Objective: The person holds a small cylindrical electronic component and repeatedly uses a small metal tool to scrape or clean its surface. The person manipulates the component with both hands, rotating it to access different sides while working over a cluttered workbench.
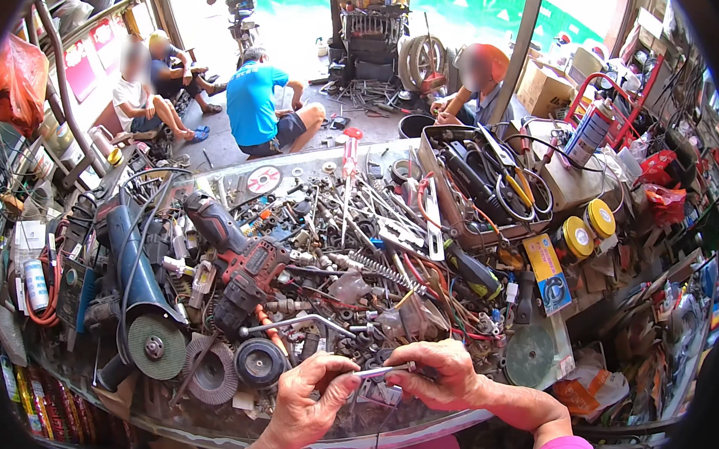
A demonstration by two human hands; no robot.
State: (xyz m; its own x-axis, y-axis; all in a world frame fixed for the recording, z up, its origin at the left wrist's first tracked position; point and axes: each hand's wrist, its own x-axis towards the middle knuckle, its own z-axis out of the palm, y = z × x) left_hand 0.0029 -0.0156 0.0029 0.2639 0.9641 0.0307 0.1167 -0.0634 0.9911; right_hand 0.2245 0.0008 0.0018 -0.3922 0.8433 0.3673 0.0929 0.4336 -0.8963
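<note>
Above the near edge of the cluttered bench, my left hand [312, 398] pinches one end of a thin silvery metal rod [379, 371], possibly a bolt. My right hand [441, 375] grips its other end between thumb and fingers. The rod lies nearly level, tilted slightly up to the right. Beneath and beyond my hands spreads a heap of loose bolts and metal parts [318, 213]. Left of my left hand are a black wheel [260, 362] and a bent metal bar [298, 320] lying across the heap.
A red and black power drill [248, 263] and an angle grinder [143, 276] lie at left. An open toolbox [468, 220] stands at far right, near yellow-lidded tins [577, 238]. A round green disc [529, 355] sits right. Several people, one in a blue shirt [254, 104], are beyond the bench.
</note>
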